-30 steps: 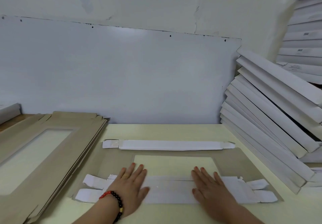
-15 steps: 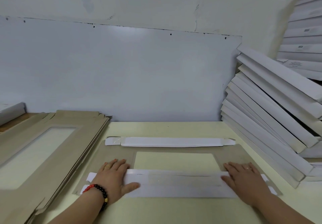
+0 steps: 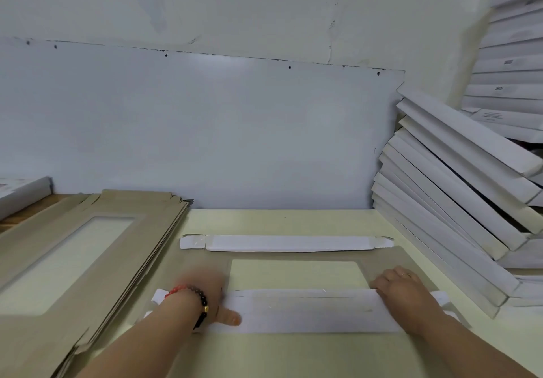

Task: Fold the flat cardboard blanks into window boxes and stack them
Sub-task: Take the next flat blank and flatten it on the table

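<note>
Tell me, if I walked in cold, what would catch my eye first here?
Probably the two hands at the front: the left hand, blurred and wearing a bead bracelet, and the right hand press on the near white flap of a flat cardboard blank with a window cut in it. On the right, a leaning pile of folded white boxes climbs the wall; on the left lies a stack of brown blanks.

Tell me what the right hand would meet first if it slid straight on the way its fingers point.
The right hand points up and left across the flat brown cardboard blank. It would probably cross the blank's cut-out window first, then reach the far white folded flap. Depth is hard to judge.
</note>
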Demonstrator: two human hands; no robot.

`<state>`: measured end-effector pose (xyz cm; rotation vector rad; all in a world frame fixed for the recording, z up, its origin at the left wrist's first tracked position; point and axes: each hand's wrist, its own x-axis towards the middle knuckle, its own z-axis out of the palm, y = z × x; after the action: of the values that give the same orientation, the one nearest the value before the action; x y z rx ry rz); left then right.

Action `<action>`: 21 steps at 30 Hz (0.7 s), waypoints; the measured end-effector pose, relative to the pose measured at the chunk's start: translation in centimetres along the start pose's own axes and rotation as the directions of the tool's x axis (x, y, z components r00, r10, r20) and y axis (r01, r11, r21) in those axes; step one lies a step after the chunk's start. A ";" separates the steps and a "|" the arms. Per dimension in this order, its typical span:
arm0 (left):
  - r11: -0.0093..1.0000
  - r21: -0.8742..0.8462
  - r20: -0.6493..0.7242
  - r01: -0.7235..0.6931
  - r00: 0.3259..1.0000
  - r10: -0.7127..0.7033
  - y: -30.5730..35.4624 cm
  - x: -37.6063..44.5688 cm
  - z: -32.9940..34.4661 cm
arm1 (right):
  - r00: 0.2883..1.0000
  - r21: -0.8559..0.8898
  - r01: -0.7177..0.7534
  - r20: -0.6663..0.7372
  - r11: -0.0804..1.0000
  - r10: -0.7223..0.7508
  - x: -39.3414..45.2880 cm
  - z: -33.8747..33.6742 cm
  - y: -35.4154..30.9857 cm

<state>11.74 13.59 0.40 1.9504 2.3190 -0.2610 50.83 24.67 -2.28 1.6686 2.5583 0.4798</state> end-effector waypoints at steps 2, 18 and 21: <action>0.999 -0.031 -0.011 -0.010 1.000 0.009 0.2 -0.2 -0.3 | 0.998 0.037 0.029 -0.055 0.999 -0.027 -0.1 -0.5 0.4; 0.985 0.092 0.022 -0.146 0.989 0.145 3.6 -2.9 -1.7 | 0.931 0.305 0.262 0.169 0.916 -0.323 -2.2 -7.0 -2.9; 0.980 -0.062 0.112 -0.189 0.974 0.195 3.8 -3.2 -0.7 | 0.912 0.305 0.274 0.220 0.912 -0.348 -2.3 -6.6 -5.3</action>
<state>16.02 11.27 1.40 2.0563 2.0275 -0.2880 45.68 19.12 2.23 1.2322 2.6938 -0.1158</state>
